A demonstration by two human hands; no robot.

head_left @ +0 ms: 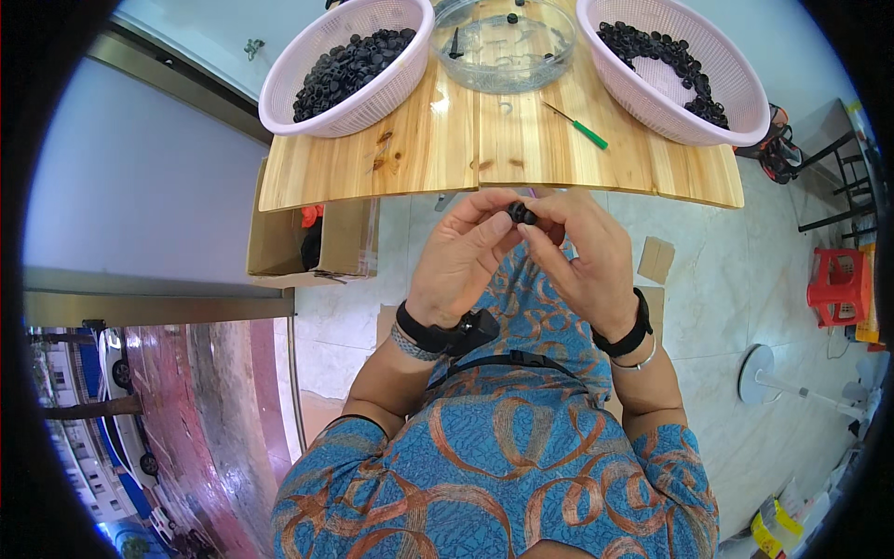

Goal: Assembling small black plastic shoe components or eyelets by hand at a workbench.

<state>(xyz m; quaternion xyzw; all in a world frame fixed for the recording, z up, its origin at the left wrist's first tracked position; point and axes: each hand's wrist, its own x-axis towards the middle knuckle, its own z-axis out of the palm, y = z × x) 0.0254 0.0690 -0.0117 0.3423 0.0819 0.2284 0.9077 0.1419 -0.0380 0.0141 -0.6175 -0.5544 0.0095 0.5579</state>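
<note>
Between my fingertips, just in front of the table's near edge, are small round black parts [522,214], two of them pressed side by side as far as I can see. My left hand [471,244] pinches them from the left with thumb and fingers. From the other side my right hand [582,244] grips them between thumb and bent fingers. The fingers partly hide the parts, so how they join cannot be made out. Beyond my hands, a screwdriver [589,134] with a green handle lies on the wooden table [447,158].
On the table's left stands a pink basket [372,116] heaped with small black parts; a second pink basket [666,116] at the right holds more. A clear round tray [507,79] with a few black pieces sits between them. Below the left edge is a cardboard box [312,265].
</note>
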